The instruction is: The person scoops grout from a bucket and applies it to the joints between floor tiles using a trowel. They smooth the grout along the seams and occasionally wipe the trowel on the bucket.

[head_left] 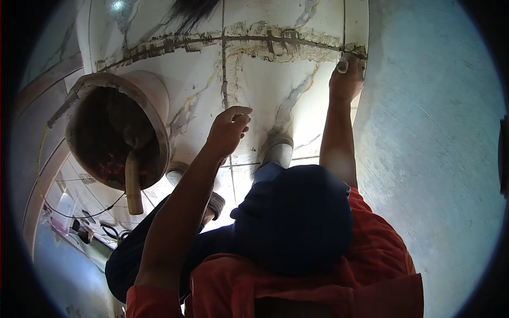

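My right hand (348,79) reaches forward to the right end of a dark, grout-smeared joint (286,40) between pale marbled tiles. Its fingers are bent and pressed together at the joint; whatever they might hold is hidden. Above the tiles, nearer the middle, hovers my left hand (230,130), its index finger stretched to the right and the others loosely curled, with nothing seen in it. Left of it stands a bucket (161,140) with dark material inside. A trowel's wooden handle (133,183) leans over the bucket's near rim; its blade lies within.
A pale bluish wall (429,143) runs along the right side. My shoe (277,150) rests on the tiles between my hands. Dark hair-like bristles (193,13) show at the top edge. Cables and small items (98,230) lie at the lower left.
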The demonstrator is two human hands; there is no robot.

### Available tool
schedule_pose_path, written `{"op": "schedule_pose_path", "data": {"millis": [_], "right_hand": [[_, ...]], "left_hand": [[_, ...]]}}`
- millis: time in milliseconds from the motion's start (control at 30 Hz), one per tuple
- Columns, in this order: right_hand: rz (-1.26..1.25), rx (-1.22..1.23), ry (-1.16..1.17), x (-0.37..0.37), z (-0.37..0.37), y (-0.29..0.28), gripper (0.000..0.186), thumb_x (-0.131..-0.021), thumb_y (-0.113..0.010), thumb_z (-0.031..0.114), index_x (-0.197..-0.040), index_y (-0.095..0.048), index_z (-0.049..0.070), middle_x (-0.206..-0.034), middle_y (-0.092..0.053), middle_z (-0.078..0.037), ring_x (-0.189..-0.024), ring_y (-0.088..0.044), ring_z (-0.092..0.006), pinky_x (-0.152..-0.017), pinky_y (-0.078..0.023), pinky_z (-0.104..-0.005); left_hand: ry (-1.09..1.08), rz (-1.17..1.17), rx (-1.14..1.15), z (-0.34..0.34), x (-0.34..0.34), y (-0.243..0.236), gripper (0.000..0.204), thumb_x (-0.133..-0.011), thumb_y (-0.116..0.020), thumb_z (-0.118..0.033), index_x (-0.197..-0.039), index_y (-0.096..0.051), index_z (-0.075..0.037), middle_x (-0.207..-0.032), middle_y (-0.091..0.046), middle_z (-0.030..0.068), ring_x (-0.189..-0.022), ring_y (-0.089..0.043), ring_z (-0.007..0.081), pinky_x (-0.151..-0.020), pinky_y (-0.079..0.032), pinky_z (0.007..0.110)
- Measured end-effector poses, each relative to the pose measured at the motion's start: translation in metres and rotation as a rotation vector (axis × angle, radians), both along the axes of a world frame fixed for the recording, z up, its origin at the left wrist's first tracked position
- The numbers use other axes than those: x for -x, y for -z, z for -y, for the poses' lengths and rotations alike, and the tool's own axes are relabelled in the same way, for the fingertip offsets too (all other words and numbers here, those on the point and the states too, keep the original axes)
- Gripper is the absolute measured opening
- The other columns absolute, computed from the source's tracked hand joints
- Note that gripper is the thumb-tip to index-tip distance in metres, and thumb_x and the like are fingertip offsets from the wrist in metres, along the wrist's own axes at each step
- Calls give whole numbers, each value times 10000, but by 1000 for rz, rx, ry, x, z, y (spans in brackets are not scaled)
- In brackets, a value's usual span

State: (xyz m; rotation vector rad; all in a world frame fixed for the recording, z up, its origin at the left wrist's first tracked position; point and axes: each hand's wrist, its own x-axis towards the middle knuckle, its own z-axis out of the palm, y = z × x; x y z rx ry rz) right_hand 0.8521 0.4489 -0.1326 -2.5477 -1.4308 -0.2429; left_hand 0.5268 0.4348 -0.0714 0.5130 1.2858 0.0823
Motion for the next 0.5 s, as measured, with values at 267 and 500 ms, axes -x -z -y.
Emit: {"op": "schedule_pose_path", "data": {"millis": [267,500], "right_hand": [[-31,-312,-46,7,19,-53,140,-888,-660,58,-988,-691,152,-918,-735,-78,-811,-730,-278,-667,-608,-379],[-197,-173,-103,-10,5,-17,125,-882,-616,88,-984,-661,145,-906,-702,-130,-793,-691,-368,-681,-573,-445]], "left_hand": [[-18,-3,-17,1,9,5,314,-951,-572,-175,-1222,-644,-34,-1016,-649,74,-850,-602,134,-747,-507,280],[79,23,-19,-6,5,-3,347,-976,-542,-217,-1275,-618,-58,-1137,-651,104,-938,-604,171,-846,-499,323]]}}
